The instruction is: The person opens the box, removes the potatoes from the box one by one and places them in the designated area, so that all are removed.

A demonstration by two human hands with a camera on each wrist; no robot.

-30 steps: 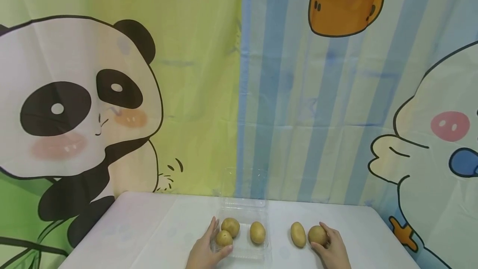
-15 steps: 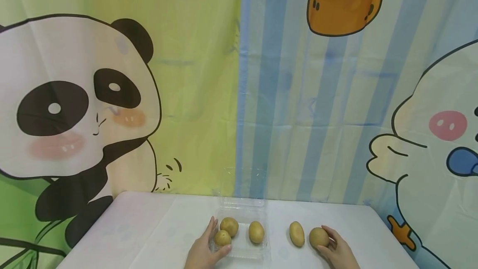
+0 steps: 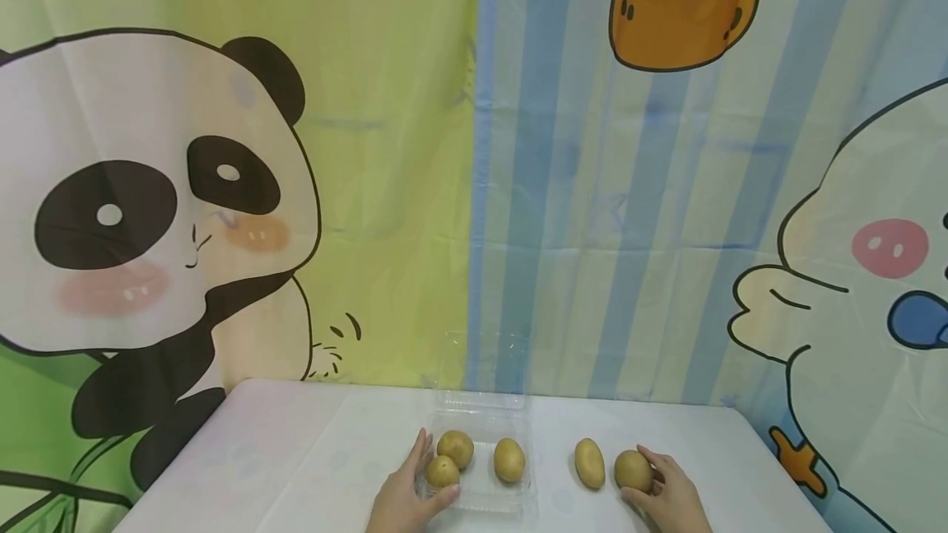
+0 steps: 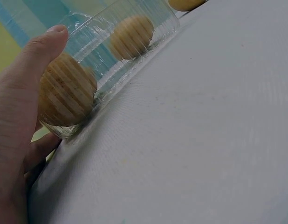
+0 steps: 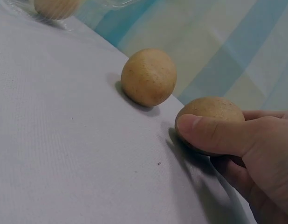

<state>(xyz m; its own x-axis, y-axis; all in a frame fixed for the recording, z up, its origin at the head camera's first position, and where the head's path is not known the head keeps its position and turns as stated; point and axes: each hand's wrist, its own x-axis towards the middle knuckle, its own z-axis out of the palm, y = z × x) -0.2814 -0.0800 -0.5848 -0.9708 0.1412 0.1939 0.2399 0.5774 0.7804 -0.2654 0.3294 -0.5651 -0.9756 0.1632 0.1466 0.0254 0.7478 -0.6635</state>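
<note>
My right hand [image 3: 670, 493] grips a round potato [image 3: 632, 470] at the table's right side, thumb across its near face in the right wrist view. Just left of it lies a longer potato [image 3: 589, 464], a small gap between them. A clear plastic clamshell box [image 3: 485, 502] stands with its lid raised at the back. My left hand [image 3: 406, 493] holds the box by its near left corner, thumb over the front rim and fingers along the left side. Two potatoes [image 3: 455, 450] sit together in the box's left half, and another potato [image 3: 508, 461] is at its right.
A white-covered table [image 3: 296, 467] carries everything. Its far edge meets a hanging printed curtain [image 3: 400, 187] with a panda on the left and blue stripes on the right. The box's transparent lid [image 3: 485, 364] stands up close to the curtain.
My right hand and the round potato have shifted slightly right and nearer, widening the gap to the long potato. The left hand stays at the box.
</note>
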